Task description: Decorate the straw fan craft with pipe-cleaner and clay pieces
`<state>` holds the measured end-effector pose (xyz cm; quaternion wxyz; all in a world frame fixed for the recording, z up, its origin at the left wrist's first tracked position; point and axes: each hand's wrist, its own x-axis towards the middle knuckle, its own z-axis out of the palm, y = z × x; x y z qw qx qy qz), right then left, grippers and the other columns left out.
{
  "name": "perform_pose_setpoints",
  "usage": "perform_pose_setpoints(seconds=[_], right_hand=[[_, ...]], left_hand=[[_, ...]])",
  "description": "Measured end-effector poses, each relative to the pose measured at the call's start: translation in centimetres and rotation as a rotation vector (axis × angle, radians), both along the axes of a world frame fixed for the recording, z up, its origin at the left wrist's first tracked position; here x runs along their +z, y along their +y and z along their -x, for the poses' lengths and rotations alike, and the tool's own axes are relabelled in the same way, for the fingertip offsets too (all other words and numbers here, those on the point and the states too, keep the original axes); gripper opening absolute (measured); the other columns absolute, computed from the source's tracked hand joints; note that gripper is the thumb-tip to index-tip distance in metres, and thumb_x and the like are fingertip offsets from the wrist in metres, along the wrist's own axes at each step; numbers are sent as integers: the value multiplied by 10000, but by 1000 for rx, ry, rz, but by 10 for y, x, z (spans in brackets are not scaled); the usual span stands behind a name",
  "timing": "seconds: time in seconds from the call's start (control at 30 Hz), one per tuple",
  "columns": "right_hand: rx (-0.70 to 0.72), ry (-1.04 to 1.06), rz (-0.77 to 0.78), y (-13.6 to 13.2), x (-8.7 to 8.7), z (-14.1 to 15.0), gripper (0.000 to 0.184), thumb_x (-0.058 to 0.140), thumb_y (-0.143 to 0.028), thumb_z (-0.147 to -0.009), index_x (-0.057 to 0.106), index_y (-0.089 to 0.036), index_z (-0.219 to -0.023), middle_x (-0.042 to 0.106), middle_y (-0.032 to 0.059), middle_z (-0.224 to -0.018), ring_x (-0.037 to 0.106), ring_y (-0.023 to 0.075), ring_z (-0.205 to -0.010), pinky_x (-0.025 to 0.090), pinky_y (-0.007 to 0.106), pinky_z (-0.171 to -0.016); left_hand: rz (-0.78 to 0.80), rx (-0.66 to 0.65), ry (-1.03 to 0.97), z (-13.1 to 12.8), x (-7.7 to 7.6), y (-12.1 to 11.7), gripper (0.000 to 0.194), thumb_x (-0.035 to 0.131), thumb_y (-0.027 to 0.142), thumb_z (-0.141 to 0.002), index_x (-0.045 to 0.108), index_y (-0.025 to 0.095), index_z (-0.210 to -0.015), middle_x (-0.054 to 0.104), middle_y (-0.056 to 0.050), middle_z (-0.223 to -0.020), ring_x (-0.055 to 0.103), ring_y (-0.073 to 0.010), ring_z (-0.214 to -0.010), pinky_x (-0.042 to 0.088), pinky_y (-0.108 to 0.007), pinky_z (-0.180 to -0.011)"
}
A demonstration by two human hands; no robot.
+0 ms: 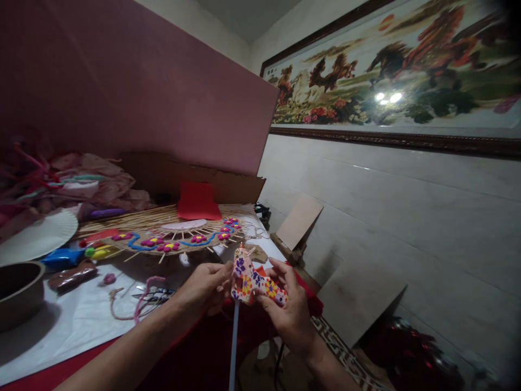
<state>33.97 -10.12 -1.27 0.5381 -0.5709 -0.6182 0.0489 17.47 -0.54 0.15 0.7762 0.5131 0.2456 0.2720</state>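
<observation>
A flower-patterned glue gun (246, 277) is held between my two hands at the table's front edge, its orange nozzle pointing away from me. A long translucent glue stick (234, 342) juts out of its rear toward me. My right hand (287, 298) is closed around the handle. My left hand (214, 285) pinches the gun's left side near the body, some of its fingers hidden. Just beyond lies a fan-shaped craft piece (189, 241) of cardboard and sticks, decorated with pink clay-like flowers and a blue wavy line.
On the white-covered table (81, 326) are a grey-brown pot (20, 296), a white pleated paper plate (40, 236), a brown packet (73, 276), a blue packet (63, 258), scissors (152, 295), a pink fuzzy stem (142, 304) and red paper (198, 201). Boards (299, 222) lean by the right wall.
</observation>
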Motion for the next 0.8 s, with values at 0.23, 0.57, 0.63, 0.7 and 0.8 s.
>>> perform_pose_setpoints(seconds=[0.23, 0.57, 0.63, 0.7, 0.8], right_hand=[[4, 105, 12, 3, -2, 6, 542, 669, -184, -716, 438, -193, -1206, 617, 60, -952, 617, 194, -893, 531, 324, -787], [50, 119, 18, 3, -4, 5, 541, 675, -205, -721, 441, -200, -1208, 606, 67, -984, 608, 203, -923, 529, 324, -794], [54, 142, 14, 2, -4, 6, 519, 673, -215, -728, 450, -207, -1197, 602, 66, -994, 603, 201, -934, 526, 319, -797], [81, 211, 9, 1, -4, 8, 499, 670, -216, -733, 454, -216, -1182, 598, 62, -1006, 601, 192, -941, 522, 314, -810], [185, 386, 20, 3, -5, 10, 498, 672, -231, -732, 445, -224, -1175, 594, 65, -1027, 606, 191, -941, 520, 327, -816]], left_hand=[[126, 19, 15, 2, -1, 0, 485, 626, 619, -634, 527, 144, -644, 400, 72, -446, 213, -12, -338, 87, -173, -346], [55, -14, -22, 5, -3, 3, 383, 732, 369, -617, 401, 186, -554, 432, 70, -387, 164, 1, -288, 59, -173, -302], [66, -26, -55, 4, -5, 4, 381, 716, 366, -640, 389, 191, -550, 406, 77, -362, 177, -6, -278, 74, -166, -291], [75, -24, -89, 3, -6, 3, 383, 712, 364, -649, 381, 194, -556, 406, 79, -360, 196, -10, -273, 90, -159, -284], [56, 1, -124, 1, -5, 1, 382, 708, 395, -659, 396, 189, -582, 431, 77, -376, 211, -9, -274, 114, -149, -285]])
